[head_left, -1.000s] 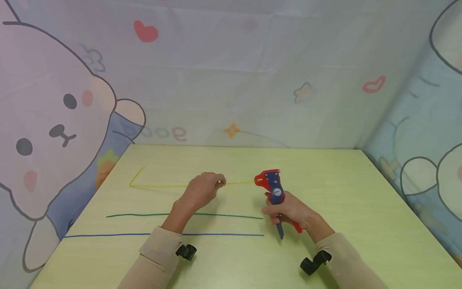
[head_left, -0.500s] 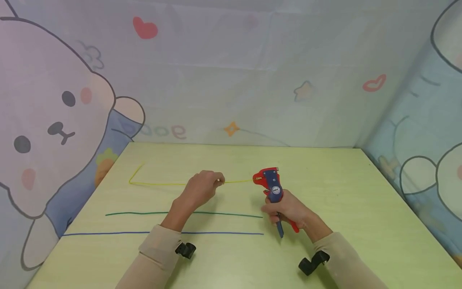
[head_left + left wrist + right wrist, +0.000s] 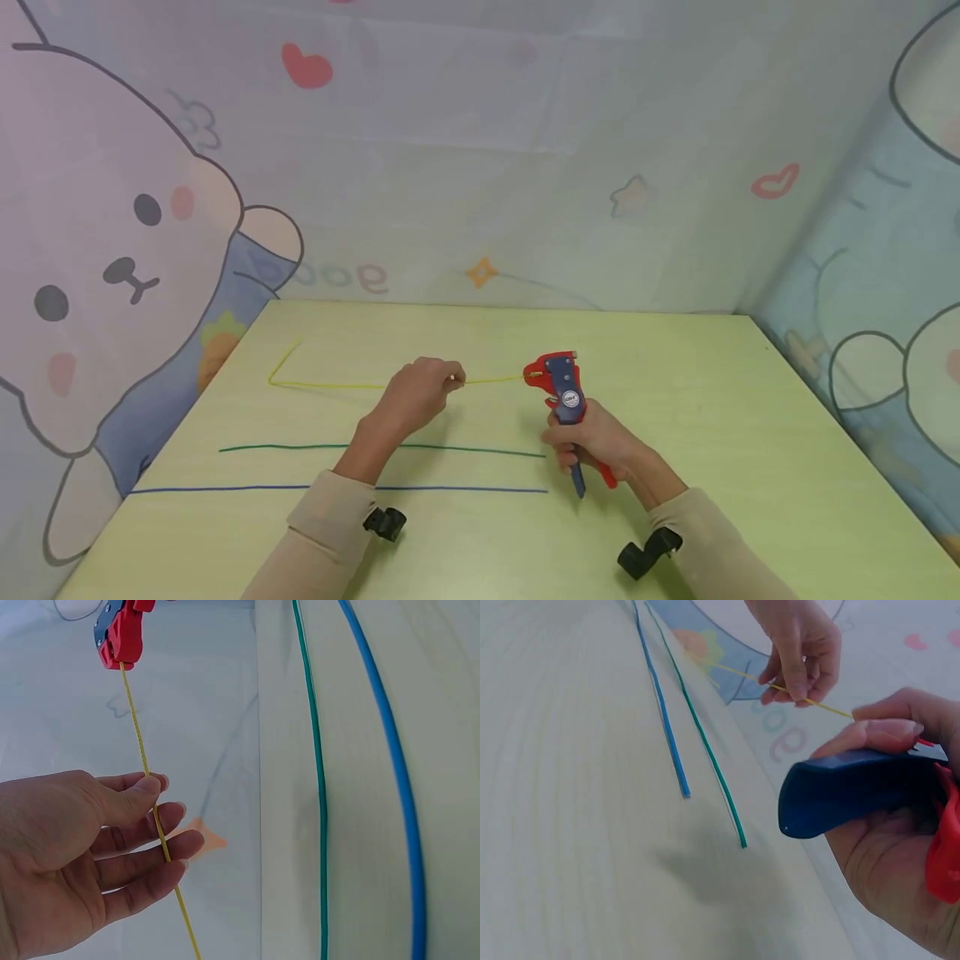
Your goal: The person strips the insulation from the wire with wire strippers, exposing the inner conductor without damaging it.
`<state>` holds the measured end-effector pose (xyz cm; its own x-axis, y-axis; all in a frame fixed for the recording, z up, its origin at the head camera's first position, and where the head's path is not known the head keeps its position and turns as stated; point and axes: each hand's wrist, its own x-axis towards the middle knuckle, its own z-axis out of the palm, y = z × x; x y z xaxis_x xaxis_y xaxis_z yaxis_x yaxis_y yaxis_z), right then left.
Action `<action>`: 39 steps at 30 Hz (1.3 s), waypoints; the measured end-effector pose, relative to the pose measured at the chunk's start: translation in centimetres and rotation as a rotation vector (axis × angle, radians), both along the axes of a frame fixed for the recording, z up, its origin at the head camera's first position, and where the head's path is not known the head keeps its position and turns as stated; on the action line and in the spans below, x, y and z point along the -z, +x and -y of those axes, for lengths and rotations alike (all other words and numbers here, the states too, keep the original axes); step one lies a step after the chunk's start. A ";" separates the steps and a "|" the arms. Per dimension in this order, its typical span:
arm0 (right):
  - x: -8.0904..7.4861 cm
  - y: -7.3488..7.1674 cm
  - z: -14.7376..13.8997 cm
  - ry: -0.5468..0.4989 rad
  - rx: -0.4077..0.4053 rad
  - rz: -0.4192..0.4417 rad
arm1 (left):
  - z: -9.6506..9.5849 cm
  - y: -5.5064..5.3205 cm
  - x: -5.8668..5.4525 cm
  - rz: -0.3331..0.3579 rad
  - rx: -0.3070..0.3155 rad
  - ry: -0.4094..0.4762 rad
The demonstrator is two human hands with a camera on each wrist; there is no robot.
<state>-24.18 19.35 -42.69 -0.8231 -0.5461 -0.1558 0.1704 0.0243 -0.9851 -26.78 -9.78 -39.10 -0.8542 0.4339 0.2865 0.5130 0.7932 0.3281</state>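
My left hand (image 3: 416, 396) pinches a thin yellow wire (image 3: 135, 720) between thumb and forefinger, the other fingers lying loosely behind it. From the pinch the wire runs right into the red jaws of a blue and red wire stripper (image 3: 566, 387); its other part trails left to a sharp bend near the table's back left. My right hand (image 3: 596, 437) grips the stripper by its handles, held upright above the table. In the right wrist view the blue handle (image 3: 855, 791) lies across the curled fingers, with the red handle (image 3: 945, 847) beside it. The wire's end is hidden inside the jaws.
A green wire (image 3: 465, 448) and a longer blue wire (image 3: 465, 488) lie nearly parallel across the pale table (image 3: 675, 400), nearer the front and partly behind the left forearm. A printed cloth (image 3: 480, 167) hangs at the back and sides. Each wrist carries a small black camera.
The stripper and right hand have shifted very slightly left. The left hand keeps its pinch on the yellow wire, and the head view has tilted a little.
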 end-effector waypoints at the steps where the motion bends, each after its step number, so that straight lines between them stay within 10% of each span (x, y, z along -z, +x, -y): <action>1: 0.0 0.0 -0.1 -0.003 -0.008 0.004 | 0.0 0.0 0.0 0.004 0.000 -0.002; 39: -0.5 -0.1 -1.0 -0.022 -0.116 -0.030 | 0.0 0.4 -0.5 0.020 0.027 -0.005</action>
